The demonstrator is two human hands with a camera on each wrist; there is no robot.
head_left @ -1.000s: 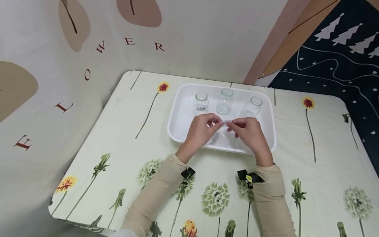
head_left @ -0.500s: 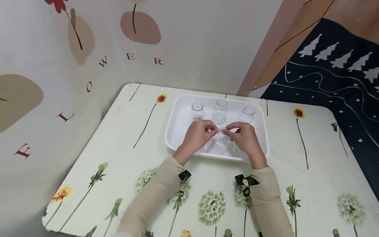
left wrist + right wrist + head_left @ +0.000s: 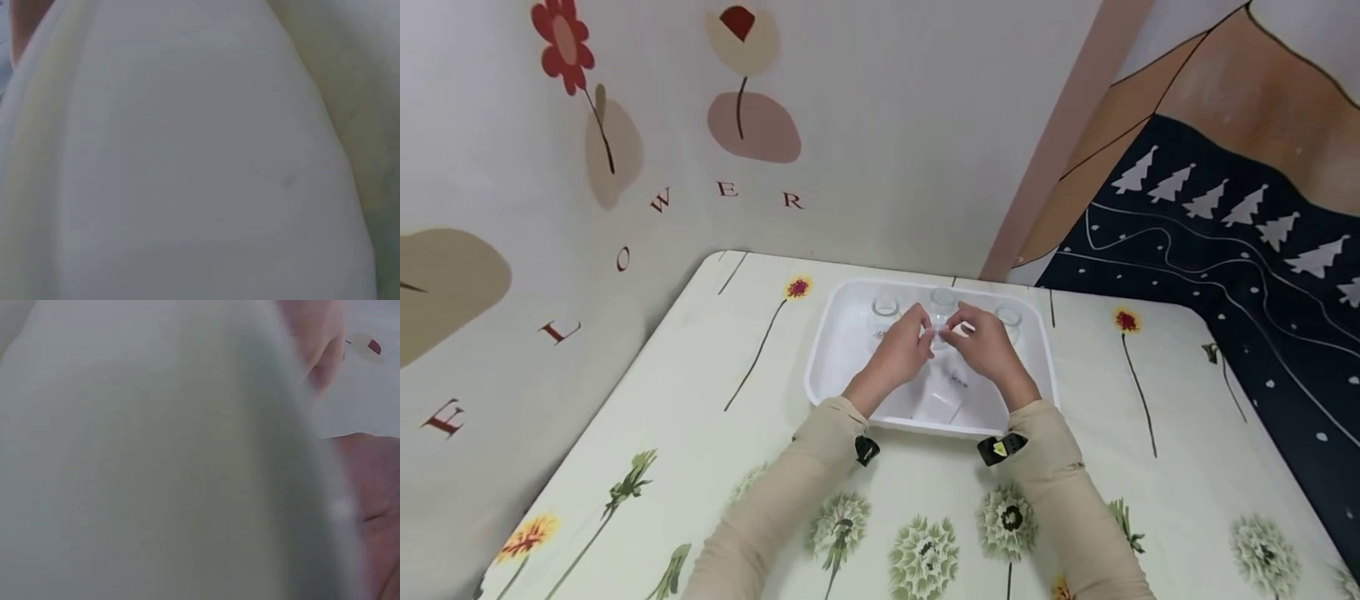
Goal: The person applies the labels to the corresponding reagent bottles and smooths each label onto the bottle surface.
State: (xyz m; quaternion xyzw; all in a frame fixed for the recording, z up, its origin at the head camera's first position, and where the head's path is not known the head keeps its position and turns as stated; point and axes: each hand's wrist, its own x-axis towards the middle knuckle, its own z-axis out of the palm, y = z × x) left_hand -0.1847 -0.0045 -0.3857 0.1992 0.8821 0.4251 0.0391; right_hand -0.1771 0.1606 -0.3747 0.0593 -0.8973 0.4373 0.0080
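In the head view, my left hand (image 3: 901, 348) and right hand (image 3: 985, 343) meet over the white tray (image 3: 820, 367). Between their fingertips they pinch a small pale printed label (image 3: 937, 332), mostly covered by the fingers. Right behind it stands the middle glass jar (image 3: 943, 300); whether the label touches the glass, I cannot tell. A left glass jar (image 3: 885, 308), with printed lettering low on it, is beside my left hand. The right glass jar (image 3: 1009, 317) is partly hidden by my right hand. Both wrist views show mainly blurred tray; skin (image 3: 375, 487) shows at the right wrist view's edge.
Another small printed label (image 3: 958, 380) and a pale flat piece (image 3: 937, 407) lie in the tray's front part. The tray stands on a flower-printed tablecloth (image 3: 760, 333). A light patterned wall (image 3: 880, 167) rises behind the table.
The head view has tilted upward, so the scene sits lower. Both hands have drawn closer together and now overlap the middle jar, still pinching the label. The front of the tray is more exposed.
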